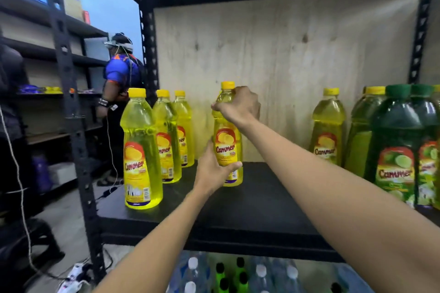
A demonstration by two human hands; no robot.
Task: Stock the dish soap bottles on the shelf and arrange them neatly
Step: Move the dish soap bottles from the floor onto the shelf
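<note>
Shelf (262, 200) mid-stocking, head view. Centre: yellow bottle (227, 147) upright on mid-board, well apart from groups either side; base at or just above board, cannot tell which. L hand (212, 169) wrapped round lower body, thumb curled across label front, remaining fingers hidden behind bottle. R hand (239, 106) clamped over shoulder just below cap, fingers curled round far side.

Progress (est.): partly stocked. Done so far: L row (166, 140) standing front to back along L edge, labels forward; R group packed against R post. Left to do, prob.: held bottle into line w/ one row; wide gap in middle to be filled or closed; R group, overlapping and mixed in colour, to be squared up.

Count: yellow, 6 seen, i.e. 3 in L row, 1 in hand, 2 in R pair (328, 126); sliver of one more yellow cap at far R edge, unsure. Green bottles (395, 150): 2 seen, poss. more out of frame.

Bkgd: ply back panel (285, 50); lower bottles (238, 273) on tier beneath, clear and green, white and black caps, partly hidden, not counted; second person (121, 71) at next rack, L.
</note>
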